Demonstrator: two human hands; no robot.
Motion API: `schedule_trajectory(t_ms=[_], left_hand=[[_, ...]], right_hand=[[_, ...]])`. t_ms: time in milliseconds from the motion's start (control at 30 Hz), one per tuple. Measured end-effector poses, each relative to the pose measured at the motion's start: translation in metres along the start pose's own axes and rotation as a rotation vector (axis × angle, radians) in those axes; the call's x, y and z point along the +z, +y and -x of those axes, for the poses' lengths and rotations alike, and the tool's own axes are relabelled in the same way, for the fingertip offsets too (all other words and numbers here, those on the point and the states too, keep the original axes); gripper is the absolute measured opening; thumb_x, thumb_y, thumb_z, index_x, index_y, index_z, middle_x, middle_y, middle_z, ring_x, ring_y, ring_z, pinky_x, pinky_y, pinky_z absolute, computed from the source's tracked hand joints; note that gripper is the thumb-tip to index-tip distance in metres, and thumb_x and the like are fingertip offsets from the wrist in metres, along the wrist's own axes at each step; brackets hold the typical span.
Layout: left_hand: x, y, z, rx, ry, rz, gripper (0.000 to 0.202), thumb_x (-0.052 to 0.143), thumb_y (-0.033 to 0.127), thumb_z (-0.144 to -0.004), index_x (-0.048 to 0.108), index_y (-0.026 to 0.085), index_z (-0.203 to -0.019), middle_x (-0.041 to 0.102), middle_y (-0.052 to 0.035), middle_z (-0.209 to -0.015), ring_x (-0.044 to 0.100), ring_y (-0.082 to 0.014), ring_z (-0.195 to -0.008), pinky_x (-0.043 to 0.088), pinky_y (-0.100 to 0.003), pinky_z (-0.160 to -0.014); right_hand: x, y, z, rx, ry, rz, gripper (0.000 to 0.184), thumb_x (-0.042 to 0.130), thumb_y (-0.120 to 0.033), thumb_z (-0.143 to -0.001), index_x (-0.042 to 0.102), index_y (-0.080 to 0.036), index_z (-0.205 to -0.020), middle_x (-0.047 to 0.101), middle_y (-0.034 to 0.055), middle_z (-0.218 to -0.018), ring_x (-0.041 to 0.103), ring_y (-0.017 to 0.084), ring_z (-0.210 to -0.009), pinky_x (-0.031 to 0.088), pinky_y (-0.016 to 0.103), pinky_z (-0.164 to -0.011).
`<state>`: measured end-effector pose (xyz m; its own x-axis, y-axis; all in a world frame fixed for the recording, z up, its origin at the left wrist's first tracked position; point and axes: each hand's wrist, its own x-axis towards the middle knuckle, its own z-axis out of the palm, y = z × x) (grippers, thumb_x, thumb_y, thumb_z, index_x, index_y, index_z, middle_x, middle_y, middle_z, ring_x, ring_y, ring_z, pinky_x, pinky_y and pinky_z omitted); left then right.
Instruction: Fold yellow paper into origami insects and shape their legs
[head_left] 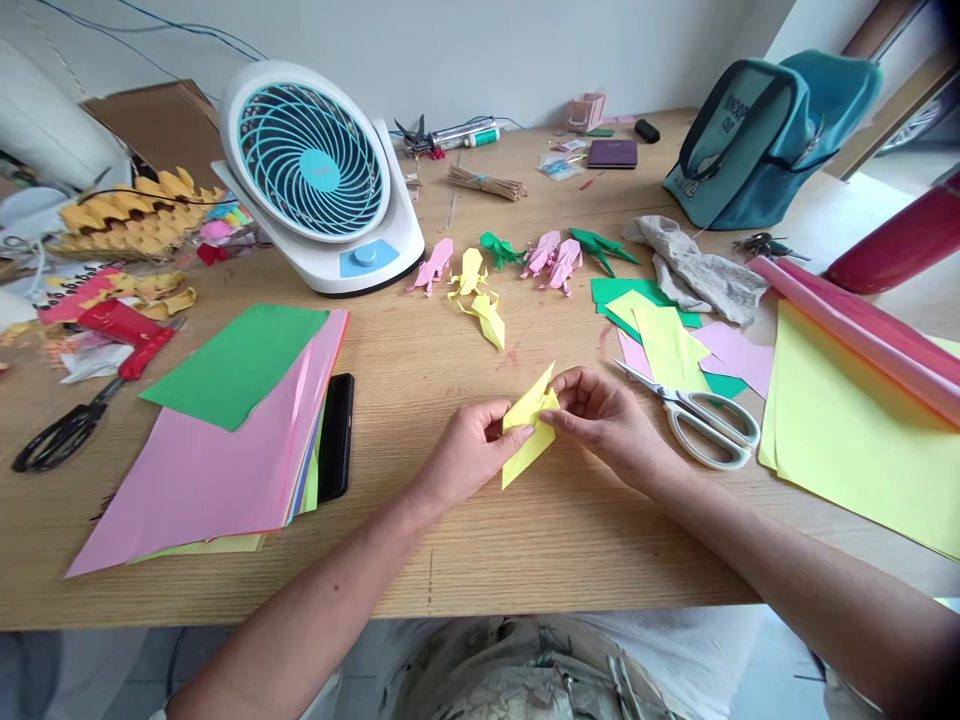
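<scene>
A partly folded piece of yellow origami paper (526,452) is held just above the table in front of me. My left hand (474,450) pinches its left side, thumb on top. With thumb and fingertips, my right hand (604,420) grips the right edge of the same paper. White-handled scissors (712,430) lie beside my right wrist, blades pointing left. Beyond my hands sit several folded paper figures: a yellow one (487,320), a green one (501,250) and a pink one (433,267).
Left of my hands lie stacked coloured sheets (217,470) and a black phone (336,435). A white fan (315,170) stands behind them. Paper scraps (660,340), yellow sheets (862,440), a grey cloth (686,265) and a teal bag (757,145) occupy the right side.
</scene>
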<state>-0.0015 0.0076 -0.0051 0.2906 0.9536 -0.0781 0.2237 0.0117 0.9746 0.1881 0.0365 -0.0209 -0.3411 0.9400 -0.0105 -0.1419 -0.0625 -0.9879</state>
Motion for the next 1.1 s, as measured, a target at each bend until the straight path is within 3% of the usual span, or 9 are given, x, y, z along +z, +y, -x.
schedule_trajectory(t_ms=[233,400,833,1100], left_hand=[[0.003,0.002,0.001,-0.013,0.070,-0.075,0.023,0.066,0.033,-0.080,0.059,0.014,-0.071,0.045,0.0044,-0.064,0.040,-0.0083,-0.059,0.032,-0.020,-0.053],[0.006,-0.001,0.000,0.011,0.100,-0.074,0.018,0.062,0.032,-0.083,0.063,0.014,-0.080,0.051,0.0029,-0.068,0.043,-0.0095,-0.062,0.035,-0.021,-0.057],[0.005,0.000,-0.002,-0.031,0.060,-0.097,0.019,0.063,0.033,-0.081,0.062,0.014,-0.079,0.050,0.0033,-0.067,0.043,-0.0092,-0.062,0.034,-0.019,-0.056],[0.002,0.002,-0.001,-0.022,0.033,-0.093,0.014,0.061,0.027,-0.080,0.062,0.014,-0.081,0.053,0.0028,-0.069,0.045,-0.0091,-0.062,0.036,-0.020,-0.057]], right_hand=[[0.003,0.000,0.002,-0.019,-0.011,0.044,0.031,0.081,-0.030,-0.074,0.058,-0.022,-0.093,0.057,-0.0021,-0.079,0.052,0.012,-0.069,0.042,0.027,-0.061],[0.003,0.002,0.003,-0.075,-0.028,0.121,0.032,0.078,-0.033,-0.077,0.057,-0.023,-0.099,0.056,-0.0017,-0.082,0.052,0.012,-0.071,0.044,0.027,-0.062],[0.006,-0.006,0.007,-0.073,0.009,0.301,0.030,0.078,-0.032,-0.075,0.058,-0.023,-0.095,0.060,-0.0008,-0.079,0.053,0.014,-0.067,0.043,0.029,-0.061],[-0.005,0.001,0.001,-0.026,-0.143,0.014,0.032,0.080,-0.030,-0.075,0.058,-0.023,-0.098,0.061,0.0001,-0.086,0.057,0.013,-0.074,0.045,0.027,-0.064]])
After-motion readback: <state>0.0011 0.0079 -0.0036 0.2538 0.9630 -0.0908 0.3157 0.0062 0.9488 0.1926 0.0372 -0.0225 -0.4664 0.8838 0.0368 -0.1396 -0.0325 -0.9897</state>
